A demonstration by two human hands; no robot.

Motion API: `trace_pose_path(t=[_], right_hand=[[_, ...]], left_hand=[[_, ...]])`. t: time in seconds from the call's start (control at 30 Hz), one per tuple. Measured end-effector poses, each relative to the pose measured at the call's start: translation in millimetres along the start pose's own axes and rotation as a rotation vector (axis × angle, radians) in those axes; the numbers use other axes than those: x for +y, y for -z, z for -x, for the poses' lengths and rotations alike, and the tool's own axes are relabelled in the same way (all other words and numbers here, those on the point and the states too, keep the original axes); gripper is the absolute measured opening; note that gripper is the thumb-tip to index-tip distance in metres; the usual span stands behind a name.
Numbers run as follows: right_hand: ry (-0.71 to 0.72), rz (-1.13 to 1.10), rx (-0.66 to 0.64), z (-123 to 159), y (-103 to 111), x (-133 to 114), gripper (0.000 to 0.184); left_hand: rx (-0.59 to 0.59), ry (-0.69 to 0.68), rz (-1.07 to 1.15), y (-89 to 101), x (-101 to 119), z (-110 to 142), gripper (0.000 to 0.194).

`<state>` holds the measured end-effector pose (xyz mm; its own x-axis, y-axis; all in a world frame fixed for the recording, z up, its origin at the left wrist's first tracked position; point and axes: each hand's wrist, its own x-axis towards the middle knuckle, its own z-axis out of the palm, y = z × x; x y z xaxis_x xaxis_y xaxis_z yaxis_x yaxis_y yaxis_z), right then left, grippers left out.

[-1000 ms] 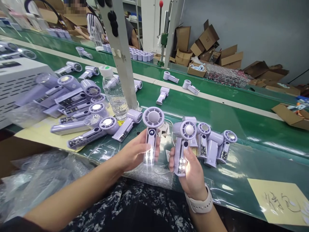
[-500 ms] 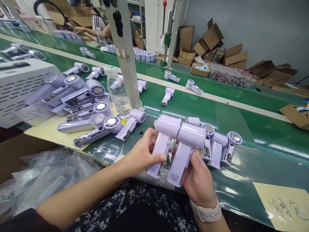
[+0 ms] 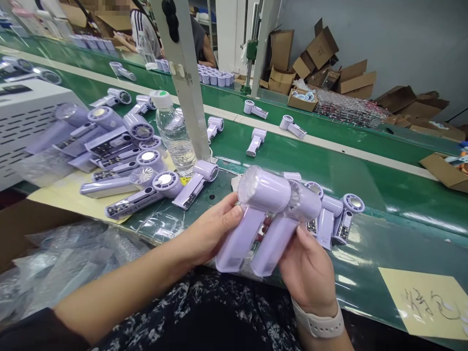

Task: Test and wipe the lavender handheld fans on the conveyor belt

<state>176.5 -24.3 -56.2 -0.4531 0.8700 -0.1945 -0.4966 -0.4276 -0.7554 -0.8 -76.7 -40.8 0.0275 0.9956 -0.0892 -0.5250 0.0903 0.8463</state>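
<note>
Two lilac handheld fans are held up side by side over the bench edge, their plain backs toward me. My left hand [image 3: 214,226] is closed around the handle of the left fan [image 3: 239,239]. Around the right fan [image 3: 274,246] my right hand [image 3: 309,265] is wrapped, thumb along its side. The two fan heads touch or nearly touch; the right one is a little blurred. Behind my right hand, several more fans [image 3: 329,219] stand or lean together on the bench. A single fan [image 3: 197,183] lies left of my hands.
A pile of fans [image 3: 120,151] lies on yellow paper beside a white vented box [image 3: 32,131]. A water bottle [image 3: 177,136] stands by a metal post [image 3: 186,83]. Fans lie spaced along the green conveyor [image 3: 321,156]. A handwritten yellow sheet [image 3: 420,297] lies at right. Co-workers [image 3: 142,34] sit opposite.
Both fans were turned from their lit fronts to their backs, and now tilt further, showing their ribbed rear ends. Both hands keep hold; the lights are out of sight.
</note>
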Motion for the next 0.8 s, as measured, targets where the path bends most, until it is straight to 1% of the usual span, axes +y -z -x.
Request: trace_pose_path(t=[0.07,0.1,0.13,0.2,0.27,0.3,0.37,0.4,0.43,0.53,0.67,0.8], right_hand=[[-0.063,-0.023,-0.014,-0.8,-2.6,-0.9,0.028],[-0.086,-0.03,-0.027,-1.0,-4.3,-1.1,0.031],[-0.101,-0.034,-0.045,-1.1,-6.1,-1.4,0.035],[-0.113,-0.035,-0.089,-0.5,-10.0,-2.0,0.042],[-0.116,-0.023,-0.132,0.8,-13.6,-3.4,0.049],[-0.113,-0.018,-0.141,1.6,-14.8,-4.4,0.051],[-0.099,-0.03,-0.137,2.8,-15.3,-6.6,0.049],[-0.086,-0.047,-0.129,3.1,-14.4,-7.7,0.045],[-0.068,-0.064,-0.12,3.2,-12.7,-8.6,0.04],[0.004,-0.07,-0.086,1.8,-4.8,-8.7,0.026],[0.074,-0.018,0.066,-2.3,3.7,-3.5,0.029],[0.093,0.015,0.158,-5.1,2.9,1.3,0.035]], left_hand=[[-0.099,0.07,0.073,3.5,-3.3,-2.9,0.059],[-0.131,0.089,0.091,4.7,-5.5,-3.6,0.062],[-0.136,0.095,0.103,5.4,-7.6,-3.8,0.064],[-0.101,0.099,0.115,4.9,-9.8,-3.1,0.063],[-0.107,0.099,0.121,3.3,-8.3,-1.5,0.053],[-0.141,0.097,0.126,2.8,-6.3,-0.6,0.046],[-0.227,0.083,0.145,3.4,-0.8,0.9,0.029],[-0.246,0.078,0.148,4.8,2.0,1.6,0.025],[-0.246,0.08,0.142,6.7,4.5,2.1,0.028],[-0.217,0.087,0.091,13.5,8.6,2.9,0.046],[-0.204,0.054,0.032,17.8,7.2,1.3,0.061],[-0.135,0.047,-0.032,16.3,3.7,-2.7,0.077]])
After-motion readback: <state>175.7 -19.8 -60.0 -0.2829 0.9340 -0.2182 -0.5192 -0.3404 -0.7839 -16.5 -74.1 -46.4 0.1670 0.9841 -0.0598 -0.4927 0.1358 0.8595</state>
